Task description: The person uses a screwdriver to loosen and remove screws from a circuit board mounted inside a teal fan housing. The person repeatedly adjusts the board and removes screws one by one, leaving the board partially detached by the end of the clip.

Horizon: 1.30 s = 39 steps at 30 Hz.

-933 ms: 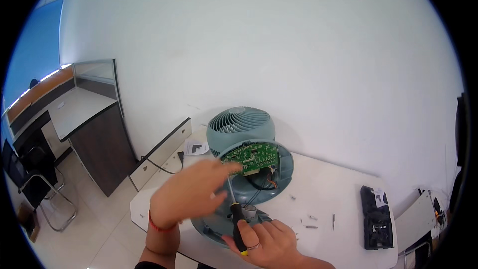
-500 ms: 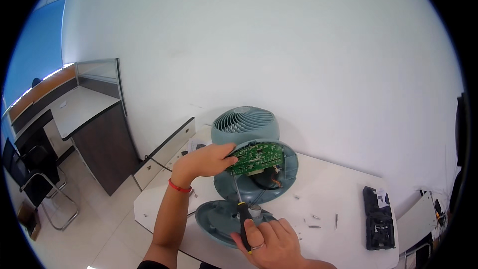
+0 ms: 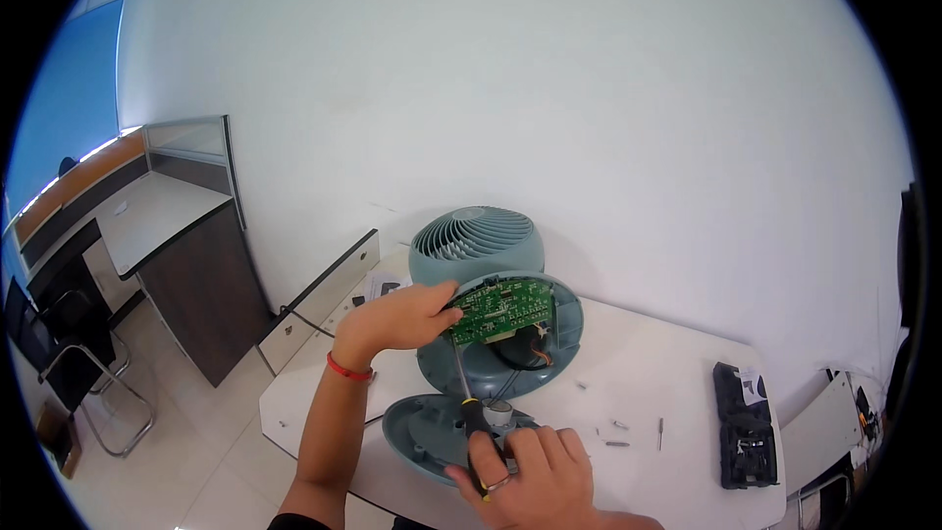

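Your hands are apart: your right hand wraps around one black-and-yellow screwdriver, and your left hand touches the left edge of one green circuit board, but I can't tell if it pinches. That board sits with some wires in one round blue-green shell beyond your right hand, with one fan head behind it. Well right of your right hand, one open black tool case holds bits too small to count.
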Available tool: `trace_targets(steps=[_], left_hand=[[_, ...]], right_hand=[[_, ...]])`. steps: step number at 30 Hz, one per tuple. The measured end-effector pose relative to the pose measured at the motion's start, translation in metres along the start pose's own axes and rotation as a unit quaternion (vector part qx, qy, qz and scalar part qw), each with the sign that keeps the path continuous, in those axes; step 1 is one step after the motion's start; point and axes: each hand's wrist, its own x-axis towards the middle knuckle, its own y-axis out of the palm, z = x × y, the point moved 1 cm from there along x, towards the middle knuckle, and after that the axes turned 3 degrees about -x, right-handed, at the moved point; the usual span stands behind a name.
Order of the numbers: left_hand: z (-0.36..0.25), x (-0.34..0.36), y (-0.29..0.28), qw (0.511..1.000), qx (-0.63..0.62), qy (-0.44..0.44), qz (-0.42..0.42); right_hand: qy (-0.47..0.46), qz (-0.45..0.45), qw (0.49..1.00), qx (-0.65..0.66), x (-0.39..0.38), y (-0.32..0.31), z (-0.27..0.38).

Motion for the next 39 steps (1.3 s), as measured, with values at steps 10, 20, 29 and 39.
trace_targets(steps=[10, 20, 29, 39], left_hand=[[0.0, 0.001, 0.0, 1.0, -0.003, -0.001, 0.003], [0.007, -0.001, 0.002, 1.0, 0.003, 0.011, 0.0], [0.007, 0.0, 0.0, 1.0, 0.005, 0.013, 0.013], [0.007, -0.001, 0.0, 1.0, 0.002, 0.015, 0.012]], right_hand=[[0.053, -0.087, 0.994, 0.032, -0.006, 0.008, -0.002], [0.072, -0.093, 0.993, -0.007, 0.001, -0.006, 0.005], [0.075, -0.056, 0.996, -0.005, -0.01, 0.005, 0.006], [0.111, -0.053, 0.991, 0.058, -0.015, 0.013, 0.006]])
